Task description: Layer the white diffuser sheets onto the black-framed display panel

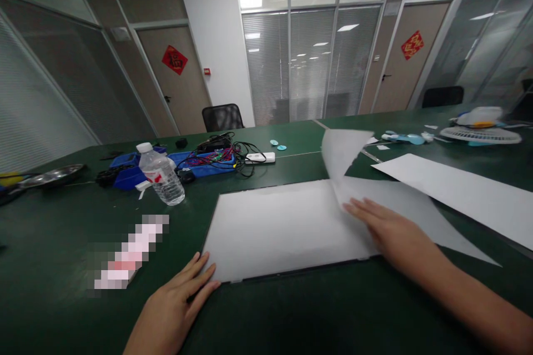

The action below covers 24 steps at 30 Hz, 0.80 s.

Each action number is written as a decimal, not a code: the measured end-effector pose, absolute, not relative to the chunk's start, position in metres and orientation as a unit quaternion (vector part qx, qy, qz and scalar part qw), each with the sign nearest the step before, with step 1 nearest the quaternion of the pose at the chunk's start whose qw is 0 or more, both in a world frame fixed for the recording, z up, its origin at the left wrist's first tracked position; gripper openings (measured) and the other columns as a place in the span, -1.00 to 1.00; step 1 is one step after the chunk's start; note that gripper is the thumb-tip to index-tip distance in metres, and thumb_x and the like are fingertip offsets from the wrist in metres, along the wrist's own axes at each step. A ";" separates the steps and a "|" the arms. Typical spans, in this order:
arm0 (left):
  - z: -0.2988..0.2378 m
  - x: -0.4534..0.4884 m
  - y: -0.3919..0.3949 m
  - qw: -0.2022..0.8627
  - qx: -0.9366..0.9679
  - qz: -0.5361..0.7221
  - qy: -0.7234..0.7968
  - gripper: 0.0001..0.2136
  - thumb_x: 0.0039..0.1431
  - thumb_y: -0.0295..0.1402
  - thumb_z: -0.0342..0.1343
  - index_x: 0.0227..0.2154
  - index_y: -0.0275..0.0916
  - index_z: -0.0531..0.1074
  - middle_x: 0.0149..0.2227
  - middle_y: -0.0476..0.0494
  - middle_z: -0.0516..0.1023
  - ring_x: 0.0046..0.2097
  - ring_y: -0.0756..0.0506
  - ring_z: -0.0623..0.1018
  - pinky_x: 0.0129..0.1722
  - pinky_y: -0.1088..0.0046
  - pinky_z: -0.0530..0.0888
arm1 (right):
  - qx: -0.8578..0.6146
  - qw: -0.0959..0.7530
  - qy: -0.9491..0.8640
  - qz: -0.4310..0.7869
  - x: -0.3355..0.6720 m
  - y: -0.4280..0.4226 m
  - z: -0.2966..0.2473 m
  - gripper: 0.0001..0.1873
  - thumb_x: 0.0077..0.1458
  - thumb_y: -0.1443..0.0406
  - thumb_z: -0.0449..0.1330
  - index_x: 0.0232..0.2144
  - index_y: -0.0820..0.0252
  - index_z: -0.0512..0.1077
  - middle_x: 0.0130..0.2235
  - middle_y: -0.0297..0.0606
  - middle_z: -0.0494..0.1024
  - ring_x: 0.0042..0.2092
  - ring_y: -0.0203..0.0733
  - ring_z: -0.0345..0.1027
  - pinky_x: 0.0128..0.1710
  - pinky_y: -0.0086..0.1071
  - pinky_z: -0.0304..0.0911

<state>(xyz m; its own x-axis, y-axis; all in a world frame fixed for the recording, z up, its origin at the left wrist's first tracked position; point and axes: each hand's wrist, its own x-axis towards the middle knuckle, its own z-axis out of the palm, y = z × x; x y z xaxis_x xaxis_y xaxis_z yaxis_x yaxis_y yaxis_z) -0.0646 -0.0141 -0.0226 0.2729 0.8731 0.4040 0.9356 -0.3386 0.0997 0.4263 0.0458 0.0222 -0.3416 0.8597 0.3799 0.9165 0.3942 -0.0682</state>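
A large flat white panel (275, 227) with a dark lower edge lies on the green table (62, 233) in front of me. My left hand (175, 305) rests at its near left corner, fingers stretched out and touching the edge. My right hand (387, 227) lies flat on the panel's right part, fingers extended, pressing on a thin white sheet (345, 150) whose far corner curls up off the panel; the sheet's other end spreads over the table to the right.
A plastic water bottle (161, 175) stands left of the panel. Behind it are blue trays with tangled cables (208, 158), a metal dish (52, 176) at far left, another white sheet (458, 191) at right, and a small fan (481, 132) at the far right.
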 end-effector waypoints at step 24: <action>-0.018 -0.064 -0.016 0.035 -0.753 -0.271 -0.598 -0.60 0.19 0.13 0.14 -0.09 0.03 0.64 0.12 -0.01 0.61 0.08 -0.23 0.64 0.06 0.21 0.60 | -0.404 0.210 -0.889 -0.058 0.351 0.027 0.021 -0.46 0.36 0.29 0.06 0.34 -0.06 0.30 0.45 -0.18 0.11 0.40 0.02 0.08 0.32 -0.01 0.19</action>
